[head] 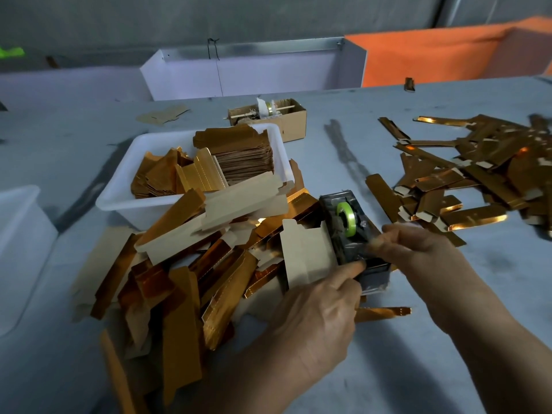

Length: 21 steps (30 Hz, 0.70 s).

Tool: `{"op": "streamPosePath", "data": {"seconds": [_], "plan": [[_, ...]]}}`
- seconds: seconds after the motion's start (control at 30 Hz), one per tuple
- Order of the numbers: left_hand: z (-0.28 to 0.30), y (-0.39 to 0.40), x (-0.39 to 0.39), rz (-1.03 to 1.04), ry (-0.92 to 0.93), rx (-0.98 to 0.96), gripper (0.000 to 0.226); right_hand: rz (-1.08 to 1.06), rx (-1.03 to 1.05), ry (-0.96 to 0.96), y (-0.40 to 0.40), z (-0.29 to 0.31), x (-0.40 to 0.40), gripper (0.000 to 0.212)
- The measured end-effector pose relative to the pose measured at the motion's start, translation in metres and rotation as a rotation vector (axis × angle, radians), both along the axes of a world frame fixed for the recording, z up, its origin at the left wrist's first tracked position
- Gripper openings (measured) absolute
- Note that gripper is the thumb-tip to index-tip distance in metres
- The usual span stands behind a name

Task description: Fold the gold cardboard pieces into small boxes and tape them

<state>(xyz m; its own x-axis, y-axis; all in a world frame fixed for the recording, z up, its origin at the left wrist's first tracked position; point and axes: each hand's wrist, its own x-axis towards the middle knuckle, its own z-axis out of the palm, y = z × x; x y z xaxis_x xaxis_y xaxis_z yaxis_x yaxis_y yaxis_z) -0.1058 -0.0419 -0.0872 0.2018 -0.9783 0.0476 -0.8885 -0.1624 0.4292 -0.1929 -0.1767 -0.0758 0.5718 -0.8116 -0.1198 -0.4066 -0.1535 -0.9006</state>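
Note:
A black tape dispenser [352,234] with a green tape roll [345,218] stands on the table, right of a heap of flat gold cardboard pieces [185,264]. My right hand [418,249] pinches at the tape by the dispenser's front end; its fingertips are blurred. My left hand [316,309] lies just in front of the dispenser, index finger stretched onto its front edge. A gold cardboard piece [385,311] sticks out to the right from under that hand. A beige-sided piece [304,252] leans against the dispenser's left side.
A white tub [119,186] behind the heap holds stacked gold blanks. A pile of folded gold boxes [466,174] spreads at the right. A small brown carton [295,121] sits farther back. Another white bin [18,234] is at the left edge.

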Motion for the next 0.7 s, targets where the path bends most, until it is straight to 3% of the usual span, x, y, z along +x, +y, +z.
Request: {"op": "streamPosePath", "data": {"seconds": [0.27,0.53,0.57,0.67,0.7], "plan": [[0.004,-0.004,0.002,-0.051,-0.084,-0.001,0.005,-0.048,-0.189,0.205,0.013,-0.011,-0.011,0.015],[-0.004,-0.015,-0.001,-0.047,-0.081,0.019,0.013,-0.109,-0.159,0.093,0.021,-0.026,-0.014,0.018],[-0.006,-0.015,-0.001,-0.037,-0.079,0.014,0.015,-0.097,-0.192,0.117,0.022,-0.028,-0.015,0.016],[-0.009,-0.016,-0.002,-0.034,-0.097,-0.003,0.018,-0.06,-0.578,0.409,0.021,-0.033,-0.017,0.005],[-0.009,-0.015,-0.002,-0.031,-0.078,-0.023,0.015,-0.086,-0.654,0.424,0.018,-0.031,-0.021,0.005]]}}
